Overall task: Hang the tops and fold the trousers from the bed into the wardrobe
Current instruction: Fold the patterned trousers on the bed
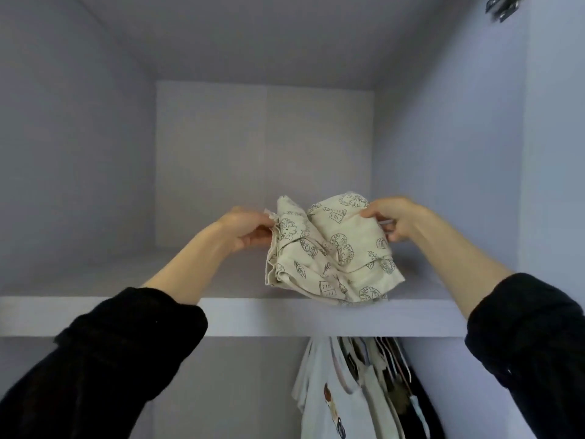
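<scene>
A folded cream garment with dark printed drawings, the patterned trousers (pixel 335 251), is held over the upper wardrobe shelf (pixel 253 316). Its lower edge rests near the shelf's front lip. My left hand (pixel 243 228) pinches the bundle's left edge. My right hand (pixel 392 217) grips its upper right corner. Both forearms reach up from black sleeves.
The shelf compartment has pale lilac walls and a back panel (pixel 262 163). Below the shelf, several tops hang on hangers (pixel 357 388) at the centre right. A metal hinge (pixel 501 6) shows at the top right by the side wall.
</scene>
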A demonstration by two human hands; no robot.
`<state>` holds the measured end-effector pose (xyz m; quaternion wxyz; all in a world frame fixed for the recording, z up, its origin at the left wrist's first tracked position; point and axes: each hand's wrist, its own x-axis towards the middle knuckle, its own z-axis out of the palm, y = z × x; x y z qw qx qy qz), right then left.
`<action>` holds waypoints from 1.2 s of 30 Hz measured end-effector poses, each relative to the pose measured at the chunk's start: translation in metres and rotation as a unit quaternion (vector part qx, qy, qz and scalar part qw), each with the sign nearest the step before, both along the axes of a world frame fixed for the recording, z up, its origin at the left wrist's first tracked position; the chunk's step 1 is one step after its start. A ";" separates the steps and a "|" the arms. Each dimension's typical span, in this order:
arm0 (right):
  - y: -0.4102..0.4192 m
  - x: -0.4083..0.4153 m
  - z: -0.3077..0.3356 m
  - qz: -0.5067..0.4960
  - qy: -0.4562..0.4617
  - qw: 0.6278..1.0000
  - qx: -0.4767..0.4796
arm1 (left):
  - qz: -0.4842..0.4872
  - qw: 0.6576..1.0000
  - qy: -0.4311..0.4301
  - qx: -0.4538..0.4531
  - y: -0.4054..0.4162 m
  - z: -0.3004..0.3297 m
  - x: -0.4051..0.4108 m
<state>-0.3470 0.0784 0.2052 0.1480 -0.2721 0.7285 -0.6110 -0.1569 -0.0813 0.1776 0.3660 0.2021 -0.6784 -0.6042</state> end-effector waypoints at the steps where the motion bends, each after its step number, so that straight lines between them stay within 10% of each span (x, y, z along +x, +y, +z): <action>1: -0.001 -0.011 0.001 -0.010 0.010 1.000 0.005 | -0.008 1.000 -0.016 0.000 -0.004 -0.003 -0.010; 5: -0.015 -0.055 -0.005 -0.059 0.071 0.995 0.033 | -0.038 0.979 -0.192 -0.058 -0.032 -0.017 -0.064; 10: -0.042 -0.063 -0.035 -0.007 0.249 0.952 0.179 | -0.034 0.860 -0.354 -0.365 -0.028 -0.027 -0.103; 15: -0.050 -0.054 -0.065 0.068 0.363 0.820 0.438 | -0.233 0.833 -0.425 -0.266 -0.029 -0.028 -0.119; 18: -0.055 -0.069 -0.068 0.053 0.375 0.794 0.476 | -0.185 0.799 -0.441 -0.364 -0.035 -0.038 -0.139; 24: -0.059 -0.093 -0.072 0.063 0.363 0.809 0.459 | -0.114 0.766 -0.449 -0.446 -0.034 -0.042 -0.171; 36: -0.028 -0.077 -0.068 -0.018 0.405 0.858 0.314 | -0.045 0.816 -0.292 -0.497 -0.002 -0.032 -0.131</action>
